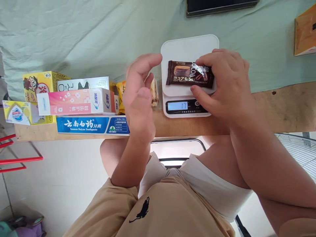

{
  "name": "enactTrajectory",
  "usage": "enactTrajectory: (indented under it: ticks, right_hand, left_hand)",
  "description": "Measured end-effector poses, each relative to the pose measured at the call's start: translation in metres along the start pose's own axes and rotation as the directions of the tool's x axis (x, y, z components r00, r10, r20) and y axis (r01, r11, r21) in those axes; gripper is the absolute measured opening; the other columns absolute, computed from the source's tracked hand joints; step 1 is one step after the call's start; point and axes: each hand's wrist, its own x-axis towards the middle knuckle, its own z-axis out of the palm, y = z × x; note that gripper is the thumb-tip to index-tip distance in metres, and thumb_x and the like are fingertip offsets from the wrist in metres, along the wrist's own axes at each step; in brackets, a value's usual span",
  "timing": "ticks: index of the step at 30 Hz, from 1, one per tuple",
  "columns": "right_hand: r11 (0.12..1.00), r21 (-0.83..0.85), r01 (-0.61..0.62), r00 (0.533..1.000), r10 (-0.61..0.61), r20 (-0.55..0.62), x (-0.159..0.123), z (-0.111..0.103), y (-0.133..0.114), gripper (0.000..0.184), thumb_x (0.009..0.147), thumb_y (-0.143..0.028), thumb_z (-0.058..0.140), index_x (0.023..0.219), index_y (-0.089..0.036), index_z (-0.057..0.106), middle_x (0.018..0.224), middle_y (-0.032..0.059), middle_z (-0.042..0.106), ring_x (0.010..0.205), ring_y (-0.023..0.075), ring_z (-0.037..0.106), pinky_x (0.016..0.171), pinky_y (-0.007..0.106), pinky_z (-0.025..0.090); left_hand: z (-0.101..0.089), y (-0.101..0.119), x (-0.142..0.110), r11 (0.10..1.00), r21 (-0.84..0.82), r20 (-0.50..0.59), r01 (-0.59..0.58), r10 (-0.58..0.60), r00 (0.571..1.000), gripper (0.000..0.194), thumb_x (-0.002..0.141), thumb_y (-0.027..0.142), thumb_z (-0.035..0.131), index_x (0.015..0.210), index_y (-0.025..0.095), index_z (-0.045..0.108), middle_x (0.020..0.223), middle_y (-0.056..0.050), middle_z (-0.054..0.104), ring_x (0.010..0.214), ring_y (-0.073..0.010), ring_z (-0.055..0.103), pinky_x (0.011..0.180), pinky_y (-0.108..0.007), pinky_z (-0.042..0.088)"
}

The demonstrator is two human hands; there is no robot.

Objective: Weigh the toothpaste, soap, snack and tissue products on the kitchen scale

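The flat, glossy brown packet (pixel 181 74) lies on your square white plastic scale (pixel 187 47), likely to leave its lit display (pixel 177 105) readable. Your right hand (pixel 227 85) straddles it, whether pinching I can't tell; your left hand (pixel 139 105) has empty, spread fingers.

Bright, diffuse light; soft shadows on the cloth (pixel 91 39) (outer edges look stretched).

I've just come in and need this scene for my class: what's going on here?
A person's right hand has its thumb and fingers around one end of a brown snack packet, which lies on a white scale. The scale's display is lit, but its reading is too small to tell. The left hand is raised beside the scale, loosely open, with nothing visible in it. Beyond it sit several boxes, including a blue toothpaste box.
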Motion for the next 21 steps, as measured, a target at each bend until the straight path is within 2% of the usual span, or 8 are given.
enactTrajectory:
  ticks: [4, 7, 9, 11, 13, 15, 18, 21]
  right_hand:
    - [0.998, -0.064, -0.017, 1.0, 0.017, 0.001, 0.003, 0.004, 0.0, 0.048, 0.081, -0.039, 0.067, 0.127, -0.027, 0.063, 0.131, 0.0125, 0.068, 0.131, 0.0336, 0.058, 0.109, 0.055, 0.045]
    - [0.993, -0.115, -0.003, 0.998, -0.005, -0.066, 0.001, 0.007, 0.005, 0.051, 0.077, -0.044, 0.069, 0.124, -0.025, 0.065, 0.122, 0.0146, 0.069, 0.118, 0.0323, 0.062, 0.102, 0.055, 0.047]
    - [0.992, -0.118, 0.053, 0.985, -0.071, -0.154, -0.002, 0.01, 0.006, 0.052, 0.075, -0.044, 0.071, 0.122, -0.024, 0.064, 0.118, 0.0146, 0.068, 0.112, 0.0301, 0.062, 0.097, 0.052, 0.049]
    - [0.988, -0.097, 0.121, 0.957, -0.142, -0.255, -0.006, 0.012, 0.0, 0.05, 0.076, -0.04, 0.071, 0.122, -0.023, 0.064, 0.116, 0.0146, 0.066, 0.11, 0.0277, 0.061, 0.094, 0.048, 0.051]
    - [0.981, -0.079, 0.177, 0.928, -0.193, -0.319, -0.01, 0.015, -0.016, 0.046, 0.08, -0.037, 0.068, 0.123, -0.021, 0.064, 0.115, 0.015, 0.063, 0.109, 0.0268, 0.06, 0.093, 0.046, 0.052]
    - [0.976, -0.08, 0.204, 0.924, -0.218, -0.315, -0.014, 0.022, -0.04, 0.04, 0.084, -0.034, 0.065, 0.122, -0.021, 0.064, 0.115, 0.0149, 0.061, 0.111, 0.0268, 0.06, 0.095, 0.047, 0.053]
    - [0.972, -0.111, 0.207, 0.946, -0.228, -0.232, -0.015, 0.036, -0.081, 0.034, 0.084, -0.031, 0.063, 0.118, -0.023, 0.063, 0.115, 0.0136, 0.06, 0.109, 0.0257, 0.062, 0.087, 0.044, 0.055]
    - [0.981, -0.158, 0.115, 0.981, -0.137, -0.136, -0.006, 0.047, -0.115, 0.034, 0.086, -0.033, 0.062, 0.12, -0.025, 0.062, 0.12, 0.0137, 0.059, 0.108, 0.0261, 0.061, 0.086, 0.045, 0.053]
  left_hand:
    - [-0.014, 0.021, -0.006, 0.999, -0.022, -0.022, -0.033, 0.032, 0.999, 0.051, 0.089, 0.07, 0.066, 0.127, 0.036, 0.071, 0.138, 0.005, 0.064, 0.145, -0.0214, 0.052, 0.124, -0.037, 0.045]
    - [-0.03, 0.037, -0.009, 0.996, -0.005, -0.081, -0.091, 0.09, 0.993, 0.057, 0.091, 0.075, 0.059, 0.125, 0.031, 0.072, 0.133, 0.005, 0.065, 0.142, -0.0224, 0.054, 0.123, -0.039, 0.045]
    - [-0.042, 0.045, -0.009, 0.99, 0.009, -0.134, -0.141, 0.141, 0.981, 0.06, 0.089, 0.08, 0.058, 0.121, 0.031, 0.074, 0.122, 0.004, 0.068, 0.131, -0.0207, 0.06, 0.115, -0.038, 0.05]
    - [-0.052, 0.052, -0.009, 0.981, 0.024, -0.204, -0.191, 0.192, 0.96, 0.053, 0.083, 0.075, 0.071, 0.11, 0.03, 0.078, 0.104, 0.002, 0.069, 0.111, -0.0189, 0.066, 0.098, -0.038, 0.055]
    - [-0.062, 0.058, -0.01, 0.977, 0.044, -0.297, -0.207, 0.21, 0.931, 0.043, 0.074, 0.065, 0.083, 0.098, 0.029, 0.079, 0.093, 0.001, 0.067, 0.095, -0.0181, 0.065, 0.084, -0.037, 0.055]
    - [-0.07, 0.063, -0.012, 0.983, 0.08, -0.362, -0.166, 0.184, 0.914, 0.042, 0.071, 0.059, 0.087, 0.096, 0.027, 0.076, 0.097, 0.0, 0.065, 0.096, -0.0185, 0.066, 0.086, -0.038, 0.056]
    - [-0.084, 0.068, -0.013, 0.991, 0.103, -0.435, -0.09, 0.127, 0.891, 0.041, 0.082, 0.064, 0.077, 0.094, 0.026, 0.073, 0.101, -0.002, 0.063, 0.104, -0.0197, 0.068, 0.095, -0.039, 0.057]
    - [-0.1, 0.071, -0.01, 0.996, 0.073, -0.48, -0.052, 0.081, 0.874, 0.044, 0.095, 0.065, 0.061, 0.081, 0.025, 0.075, 0.09, -0.005, 0.064, 0.095, -0.0217, 0.069, 0.09, -0.044, 0.06]
